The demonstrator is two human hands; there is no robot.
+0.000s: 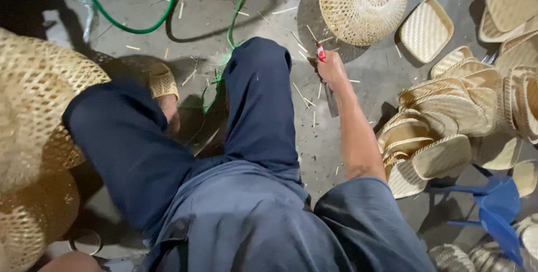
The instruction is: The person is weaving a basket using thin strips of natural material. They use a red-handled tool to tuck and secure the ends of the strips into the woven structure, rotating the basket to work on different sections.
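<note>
Gripping a red-handled tool [321,54], right hand [332,70] fingers closed around it.

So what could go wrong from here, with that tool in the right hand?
1. The right hand grips a red-handled tool whose metal end points down beside the knee; a slip might nick the leg.
2. Splinters litter the floor near the sandalled foot; they could prick skin.
3. The green hose loops near the feet and could snag them.
</note>
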